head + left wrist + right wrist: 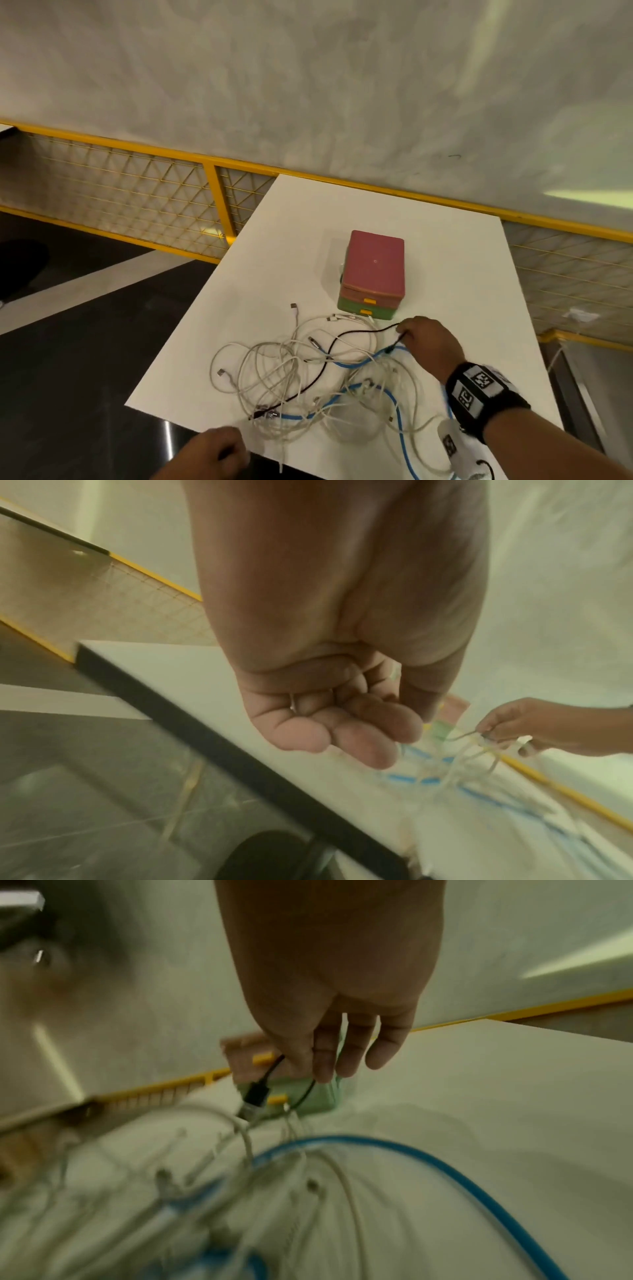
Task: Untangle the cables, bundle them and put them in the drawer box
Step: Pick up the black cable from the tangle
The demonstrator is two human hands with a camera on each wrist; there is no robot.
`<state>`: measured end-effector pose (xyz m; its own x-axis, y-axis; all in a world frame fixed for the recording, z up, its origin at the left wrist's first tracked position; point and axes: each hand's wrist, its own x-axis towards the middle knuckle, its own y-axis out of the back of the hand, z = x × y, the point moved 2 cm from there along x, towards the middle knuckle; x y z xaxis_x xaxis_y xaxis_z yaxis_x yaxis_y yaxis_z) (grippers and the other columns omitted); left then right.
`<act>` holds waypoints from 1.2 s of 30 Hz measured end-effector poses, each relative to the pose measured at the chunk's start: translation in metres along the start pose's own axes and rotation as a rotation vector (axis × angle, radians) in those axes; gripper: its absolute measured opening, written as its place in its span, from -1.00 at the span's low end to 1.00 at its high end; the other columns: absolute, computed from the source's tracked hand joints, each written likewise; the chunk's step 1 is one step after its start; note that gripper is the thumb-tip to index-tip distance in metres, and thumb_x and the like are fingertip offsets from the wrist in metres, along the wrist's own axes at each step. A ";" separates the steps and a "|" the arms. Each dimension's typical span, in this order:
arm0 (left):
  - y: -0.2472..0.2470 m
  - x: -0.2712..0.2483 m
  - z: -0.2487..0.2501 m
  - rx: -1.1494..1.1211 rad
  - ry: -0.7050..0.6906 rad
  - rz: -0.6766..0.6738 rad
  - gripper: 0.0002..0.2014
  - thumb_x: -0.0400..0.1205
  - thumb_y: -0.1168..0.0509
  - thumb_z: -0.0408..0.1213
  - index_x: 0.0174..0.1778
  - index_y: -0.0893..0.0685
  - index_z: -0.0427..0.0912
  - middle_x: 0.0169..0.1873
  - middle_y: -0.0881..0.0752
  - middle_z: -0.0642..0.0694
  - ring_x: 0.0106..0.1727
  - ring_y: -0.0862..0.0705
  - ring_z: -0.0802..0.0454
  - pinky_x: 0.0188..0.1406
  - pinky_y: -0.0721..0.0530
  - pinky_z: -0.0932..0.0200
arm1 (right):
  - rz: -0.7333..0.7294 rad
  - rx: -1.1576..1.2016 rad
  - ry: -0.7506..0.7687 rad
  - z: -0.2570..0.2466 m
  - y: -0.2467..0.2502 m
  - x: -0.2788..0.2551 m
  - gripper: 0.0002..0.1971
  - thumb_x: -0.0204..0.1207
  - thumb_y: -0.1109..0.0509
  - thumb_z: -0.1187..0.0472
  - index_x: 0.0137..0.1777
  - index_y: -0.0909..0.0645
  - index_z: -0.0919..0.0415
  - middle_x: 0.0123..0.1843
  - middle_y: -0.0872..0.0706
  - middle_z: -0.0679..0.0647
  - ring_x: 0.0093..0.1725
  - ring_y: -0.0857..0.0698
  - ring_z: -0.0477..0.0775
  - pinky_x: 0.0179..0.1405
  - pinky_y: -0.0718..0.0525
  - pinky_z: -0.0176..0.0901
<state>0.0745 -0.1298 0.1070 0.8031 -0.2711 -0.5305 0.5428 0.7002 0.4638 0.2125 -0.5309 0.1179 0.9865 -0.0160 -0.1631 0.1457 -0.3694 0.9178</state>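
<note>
Right hand (430,342) pinches the black cable (356,334) near its plug end, at the bench's (445,246) tangle before the drawer box (375,270); left hand (212,452) loosely curled, empty; cables judged light, limp, snag-prone; best gripped by connector ends.

No words, brands or numbers could be read anywhere. The only signs were black-and-white square coded markers on the wristband (479,390) of the right forearm and one on a white piece (450,443) just below it; their patterns were too blurred to make out. The drawer box (374,274) carried no legible label.
</note>
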 end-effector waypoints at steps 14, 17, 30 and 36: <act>-0.038 0.047 0.264 -0.168 -0.599 0.064 -0.56 0.54 -0.14 0.38 0.07 -0.64 0.14 0.09 -0.68 0.13 0.24 -0.62 0.15 0.39 -0.54 0.05 | 0.332 0.561 0.179 -0.089 0.104 -0.098 -0.72 0.50 -0.47 0.25 -0.43 -0.66 0.01 -0.46 -0.74 -0.15 -0.42 -0.66 -0.22 -0.37 -0.58 -0.35; -0.038 0.047 0.295 -0.282 -0.525 0.015 -0.45 0.66 -0.13 0.24 0.03 -0.74 -0.20 0.06 -0.79 -0.32 0.18 -0.72 -0.25 0.30 -0.60 -0.24 | 0.347 0.519 0.193 -0.095 0.109 -0.112 -0.72 0.46 -0.40 0.33 -0.38 -0.68 -0.05 -0.41 -0.76 -0.11 -0.34 -0.72 -0.21 -0.29 -0.66 -0.18; -0.035 0.008 0.287 -0.858 -0.504 -0.034 -0.56 0.77 -0.09 -0.12 -0.21 -0.79 -0.22 -0.34 -0.79 -0.24 -0.27 -0.76 -0.12 -0.19 -0.66 0.02 | -0.433 1.872 -0.302 -0.110 0.081 -0.116 -0.59 0.48 -0.27 -0.10 -0.04 -0.72 0.26 -0.18 -0.76 0.19 -0.18 -0.75 0.16 -0.10 -0.69 -0.01; -0.022 -0.006 0.204 -0.866 -0.304 -0.171 -0.55 0.65 -0.15 0.03 -0.42 -0.55 -0.24 -0.58 -0.39 -0.21 -0.64 -0.36 -0.03 -0.54 -0.45 0.17 | -0.048 2.068 -0.412 -0.080 0.114 -0.076 -0.73 0.66 -0.12 0.19 -0.22 -0.58 0.15 -0.45 -0.68 0.02 -0.46 -0.67 0.01 -0.22 -0.64 -0.10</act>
<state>0.1085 -0.2783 0.2447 0.8255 -0.4912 -0.2778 0.3850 0.8501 -0.3592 0.1598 -0.4972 0.2640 0.8737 -0.0256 -0.4857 -0.3964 -0.6162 -0.6805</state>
